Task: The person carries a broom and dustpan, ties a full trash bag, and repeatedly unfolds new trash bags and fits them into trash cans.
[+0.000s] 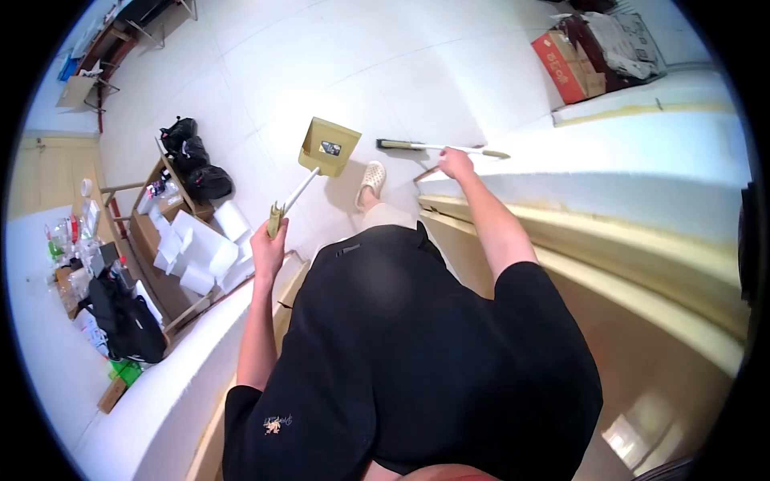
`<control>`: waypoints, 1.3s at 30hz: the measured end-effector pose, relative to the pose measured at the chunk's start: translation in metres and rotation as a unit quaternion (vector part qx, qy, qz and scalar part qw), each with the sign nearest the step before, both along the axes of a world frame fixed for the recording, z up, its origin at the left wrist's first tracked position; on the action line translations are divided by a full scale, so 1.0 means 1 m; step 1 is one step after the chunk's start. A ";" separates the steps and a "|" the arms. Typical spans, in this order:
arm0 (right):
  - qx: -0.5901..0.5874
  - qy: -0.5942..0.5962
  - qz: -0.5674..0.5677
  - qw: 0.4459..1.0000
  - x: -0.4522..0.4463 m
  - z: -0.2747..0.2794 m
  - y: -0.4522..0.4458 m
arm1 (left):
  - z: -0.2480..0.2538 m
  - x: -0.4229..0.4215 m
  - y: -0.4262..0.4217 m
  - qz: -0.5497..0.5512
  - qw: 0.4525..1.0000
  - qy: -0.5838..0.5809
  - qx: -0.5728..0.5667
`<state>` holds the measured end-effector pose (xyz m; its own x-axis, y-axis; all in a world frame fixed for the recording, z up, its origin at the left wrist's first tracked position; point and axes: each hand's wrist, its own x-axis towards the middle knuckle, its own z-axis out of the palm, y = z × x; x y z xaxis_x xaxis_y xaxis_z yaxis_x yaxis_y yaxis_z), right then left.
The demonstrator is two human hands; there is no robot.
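Observation:
My left hand (269,247) is closed around the olive handle end of a dustpan (341,138), whose white pole runs up and right to the olive pan. The pan bears a dark label and is close to the floor. In my right hand (456,163) is the white pole of a broom (401,145). The broom's dark bristle head points left, to the right of the dustpan, and its olive handle end sticks out to the right of my hand. A beige clog (372,178) on one foot shows between the two tools.
A doorway frame (561,260) runs along my right side. At the left are a wooden rack with white foam pieces (204,244), black bags (208,182) and a black backpack (128,321). A red box (560,68) stands at the upper right on the tiled floor (265,72).

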<state>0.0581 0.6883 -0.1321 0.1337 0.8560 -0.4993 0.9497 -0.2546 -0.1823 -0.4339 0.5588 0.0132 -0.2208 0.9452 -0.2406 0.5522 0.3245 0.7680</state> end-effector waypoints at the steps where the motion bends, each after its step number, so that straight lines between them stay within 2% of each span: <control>1: -0.007 -0.033 -0.002 0.999 0.009 -0.001 0.017 | 0.000 -0.002 0.012 -0.016 1.000 0.015 -0.018; 5: -0.075 -0.175 -0.006 0.982 0.029 0.011 0.056 | 0.022 0.002 0.077 0.027 0.998 0.032 -0.041; 9: -0.184 -0.191 -0.040 0.963 0.067 0.012 0.065 | 0.025 0.003 0.136 0.045 0.996 0.073 -0.035; 12: -0.172 -0.211 -0.015 0.962 0.089 -0.003 0.062 | 0.026 0.003 0.187 0.056 0.992 0.099 -0.061; 15: -0.161 -0.196 0.013 0.967 0.118 -0.019 0.056 | 0.024 0.013 0.241 0.049 0.998 0.047 0.010; 16: -0.177 -0.177 0.016 0.968 0.119 -0.018 0.058 | 0.010 0.008 0.256 0.016 0.998 0.030 0.051; 18: -0.206 -0.145 0.014 0.968 0.119 -0.008 0.067 | -0.028 -0.007 0.286 0.009 0.998 -0.024 0.064; 19: -0.219 -0.098 0.014 0.971 0.117 -0.008 0.077 | -0.030 -0.003 0.305 0.002 0.996 -0.055 0.070; 20: -0.216 -0.077 -0.034 0.973 0.110 -0.010 0.090 | -0.030 -0.004 0.322 0.022 0.991 -0.132 0.002; 21: -0.220 -0.054 0.005 0.974 0.113 -0.027 0.103 | -0.020 0.000 0.342 0.051 0.976 -0.201 -0.067; 22: -0.223 -0.032 0.042 0.973 0.115 -0.038 0.120 | -0.013 0.003 0.363 0.049 0.968 -0.230 -0.086; 24: -0.265 -0.021 -0.040 0.963 0.095 0.001 0.169 | -0.010 0.001 0.404 0.025 0.951 -0.283 -0.120; 27: -0.260 0.014 -0.156 0.953 0.084 0.043 0.220 | -0.036 0.011 0.458 -0.052 0.937 -0.325 -0.118; 28: -0.248 0.018 -0.165 0.954 0.080 0.060 0.233 | -0.042 0.015 0.476 -0.084 0.925 -0.344 -0.136; 31: -0.202 0.051 -0.273 0.939 0.082 0.096 0.255 | -0.038 0.059 0.523 -0.053 0.861 -0.413 -0.293; 35: -0.094 0.230 -0.353 0.902 0.077 0.107 0.274 | -0.081 0.109 0.590 -0.104 0.854 -0.430 -0.273; 36: -0.050 0.216 -0.323 0.920 0.069 0.132 0.285 | -0.082 0.129 0.606 -0.117 0.865 -0.414 -0.259; 39: 0.241 0.305 -0.364 0.847 0.083 0.128 0.316 | -0.085 0.183 0.655 -0.201 0.878 -0.355 -0.249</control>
